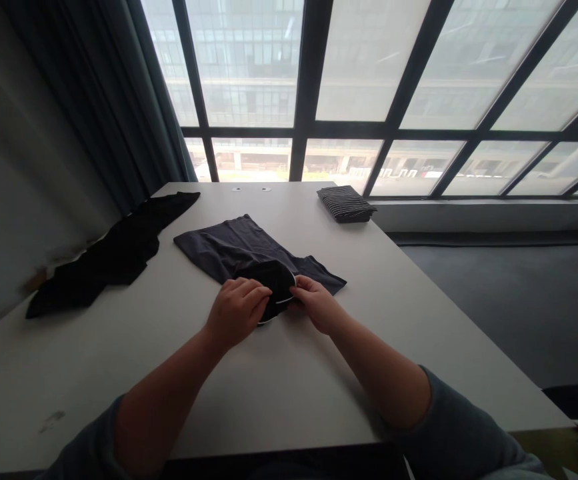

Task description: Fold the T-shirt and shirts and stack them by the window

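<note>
Sleeves (453,413) seen nearest. Dark garment (263,250) laid mid-tabletop (419,347), long axis far-left to near-right; white-edged opening (279,279), at near side, pinched by left hand (239,307) and right hand (317,305). Room given rightward to edge; black cloth (113,257) placed left.

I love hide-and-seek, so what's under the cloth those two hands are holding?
The white table shows around the cloth. Whatever is right beneath it is covered, so I can't tell.

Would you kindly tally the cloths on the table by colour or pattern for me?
Black cloth: 1
Dark grey cloth: 1 (taking the white-edged black part as belonging to it)
Striped cloth: 1
Total: 3
</note>
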`<action>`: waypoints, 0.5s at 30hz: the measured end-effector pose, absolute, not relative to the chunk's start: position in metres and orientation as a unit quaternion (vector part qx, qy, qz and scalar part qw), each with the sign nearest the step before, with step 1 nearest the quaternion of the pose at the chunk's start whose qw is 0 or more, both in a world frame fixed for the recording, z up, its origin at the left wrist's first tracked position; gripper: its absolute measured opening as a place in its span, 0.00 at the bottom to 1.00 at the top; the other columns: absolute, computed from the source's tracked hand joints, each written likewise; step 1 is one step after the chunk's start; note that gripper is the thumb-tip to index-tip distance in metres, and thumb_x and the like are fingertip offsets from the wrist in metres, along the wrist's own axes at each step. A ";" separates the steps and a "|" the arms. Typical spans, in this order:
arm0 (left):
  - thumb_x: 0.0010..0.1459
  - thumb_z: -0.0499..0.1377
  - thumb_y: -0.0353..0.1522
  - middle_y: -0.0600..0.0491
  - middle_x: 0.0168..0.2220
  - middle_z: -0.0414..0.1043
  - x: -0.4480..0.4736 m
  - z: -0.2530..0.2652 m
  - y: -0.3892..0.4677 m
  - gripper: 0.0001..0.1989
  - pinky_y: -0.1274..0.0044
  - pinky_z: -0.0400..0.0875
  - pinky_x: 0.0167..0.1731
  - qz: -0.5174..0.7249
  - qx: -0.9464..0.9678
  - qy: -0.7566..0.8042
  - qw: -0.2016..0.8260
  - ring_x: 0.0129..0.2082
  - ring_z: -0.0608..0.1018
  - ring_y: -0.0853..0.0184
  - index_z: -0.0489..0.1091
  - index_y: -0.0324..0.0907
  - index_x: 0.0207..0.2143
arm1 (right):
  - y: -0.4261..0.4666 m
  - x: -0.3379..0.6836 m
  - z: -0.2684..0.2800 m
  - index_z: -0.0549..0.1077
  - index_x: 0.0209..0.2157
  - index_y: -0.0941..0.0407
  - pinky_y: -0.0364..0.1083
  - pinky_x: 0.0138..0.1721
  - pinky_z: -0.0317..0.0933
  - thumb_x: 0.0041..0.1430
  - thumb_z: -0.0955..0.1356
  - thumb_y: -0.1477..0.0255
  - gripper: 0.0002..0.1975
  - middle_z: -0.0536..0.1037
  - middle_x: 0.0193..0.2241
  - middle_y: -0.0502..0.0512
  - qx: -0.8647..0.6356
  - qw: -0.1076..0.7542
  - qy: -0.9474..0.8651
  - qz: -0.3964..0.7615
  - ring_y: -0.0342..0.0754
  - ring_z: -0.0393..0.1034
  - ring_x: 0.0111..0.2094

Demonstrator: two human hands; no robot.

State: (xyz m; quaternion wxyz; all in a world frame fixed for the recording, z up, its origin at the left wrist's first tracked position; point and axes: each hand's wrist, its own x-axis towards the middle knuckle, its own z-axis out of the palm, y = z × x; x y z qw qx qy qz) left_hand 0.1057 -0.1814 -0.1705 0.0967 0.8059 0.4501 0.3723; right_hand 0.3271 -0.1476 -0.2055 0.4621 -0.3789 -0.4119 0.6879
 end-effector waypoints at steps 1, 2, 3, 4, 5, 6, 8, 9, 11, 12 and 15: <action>0.64 0.63 0.33 0.47 0.42 0.81 0.110 -0.173 -0.183 0.07 0.65 0.66 0.53 0.373 0.802 0.448 0.131 0.44 0.78 0.55 0.81 0.48 0.43 | -0.150 0.325 -0.204 0.76 0.33 0.55 0.43 0.35 0.70 0.45 0.81 0.63 0.17 0.77 0.31 0.49 -0.373 0.466 -0.408 0.691 0.44 0.71 0.34; 0.64 0.63 0.33 0.47 0.41 0.81 0.114 -0.177 -0.184 0.07 0.66 0.67 0.50 0.378 0.790 0.454 0.160 0.41 0.78 0.55 0.81 0.47 0.43 | -0.153 0.323 -0.203 0.77 0.34 0.55 0.43 0.35 0.71 0.46 0.81 0.63 0.18 0.77 0.32 0.49 -0.365 0.469 -0.400 0.698 0.45 0.72 0.35; 0.65 0.63 0.34 0.46 0.40 0.81 0.117 -0.181 -0.185 0.07 0.67 0.68 0.48 0.387 0.774 0.466 0.183 0.41 0.78 0.55 0.81 0.47 0.42 | -0.156 0.322 -0.202 0.76 0.34 0.55 0.43 0.36 0.72 0.46 0.81 0.63 0.18 0.77 0.33 0.49 -0.354 0.471 -0.388 0.709 0.45 0.72 0.35; 0.65 0.63 0.34 0.46 0.41 0.81 0.119 -0.185 -0.184 0.07 0.68 0.68 0.47 0.393 0.759 0.479 0.200 0.41 0.78 0.55 0.81 0.47 0.42 | -0.159 0.320 -0.201 0.76 0.35 0.55 0.45 0.37 0.73 0.46 0.81 0.64 0.18 0.77 0.33 0.50 -0.342 0.472 -0.372 0.722 0.46 0.72 0.36; 0.65 0.63 0.35 0.47 0.40 0.80 0.121 -0.188 -0.184 0.07 0.69 0.68 0.45 0.394 0.748 0.490 0.213 0.40 0.79 0.55 0.80 0.47 0.42 | -0.161 0.319 -0.200 0.76 0.36 0.55 0.47 0.39 0.75 0.46 0.82 0.64 0.18 0.77 0.34 0.50 -0.329 0.475 -0.353 0.736 0.46 0.73 0.37; 0.65 0.63 0.35 0.48 0.39 0.80 0.122 -0.191 -0.183 0.06 0.70 0.68 0.43 0.391 0.743 0.497 0.221 0.38 0.78 0.57 0.80 0.47 0.41 | -0.163 0.317 -0.200 0.76 0.36 0.54 0.49 0.40 0.76 0.46 0.82 0.65 0.19 0.78 0.35 0.50 -0.318 0.481 -0.331 0.747 0.47 0.74 0.38; 0.63 0.66 0.37 0.49 0.39 0.78 0.122 -0.192 -0.183 0.06 0.72 0.69 0.41 0.381 0.749 0.498 0.216 0.37 0.78 0.59 0.79 0.47 0.42 | -0.165 0.316 -0.200 0.75 0.38 0.53 0.50 0.41 0.76 0.47 0.81 0.67 0.19 0.78 0.36 0.51 -0.298 0.499 -0.290 0.760 0.48 0.75 0.38; 0.62 0.67 0.37 0.49 0.40 0.78 0.122 -0.191 -0.184 0.07 0.72 0.69 0.41 0.376 0.758 0.493 0.203 0.38 0.78 0.59 0.79 0.48 0.42 | -0.165 0.315 -0.201 0.75 0.39 0.53 0.49 0.40 0.76 0.48 0.81 0.67 0.19 0.79 0.37 0.51 -0.289 0.506 -0.277 0.764 0.48 0.75 0.38; 0.62 0.66 0.38 0.49 0.44 0.77 0.122 -0.187 -0.186 0.06 0.73 0.69 0.43 0.373 0.777 0.476 0.173 0.41 0.78 0.60 0.77 0.48 0.41 | -0.165 0.315 -0.201 0.74 0.39 0.53 0.48 0.40 0.75 0.49 0.81 0.68 0.18 0.79 0.37 0.51 -0.277 0.517 -0.262 0.766 0.47 0.76 0.38; 0.63 0.65 0.37 0.49 0.45 0.76 0.122 -0.184 -0.187 0.04 0.73 0.69 0.44 0.377 0.783 0.468 0.162 0.42 0.78 0.60 0.77 0.47 0.39 | -0.164 0.316 -0.201 0.74 0.38 0.53 0.47 0.40 0.75 0.49 0.81 0.69 0.18 0.79 0.37 0.50 -0.275 0.524 -0.258 0.764 0.47 0.76 0.39; 0.66 0.59 0.32 0.49 0.43 0.76 0.122 -0.181 -0.188 0.07 0.73 0.69 0.46 0.384 0.792 0.446 0.159 0.42 0.77 0.62 0.74 0.46 0.33 | -0.162 0.318 -0.199 0.72 0.39 0.53 0.47 0.43 0.74 0.48 0.81 0.71 0.20 0.79 0.38 0.49 -0.269 0.553 -0.242 0.750 0.46 0.76 0.40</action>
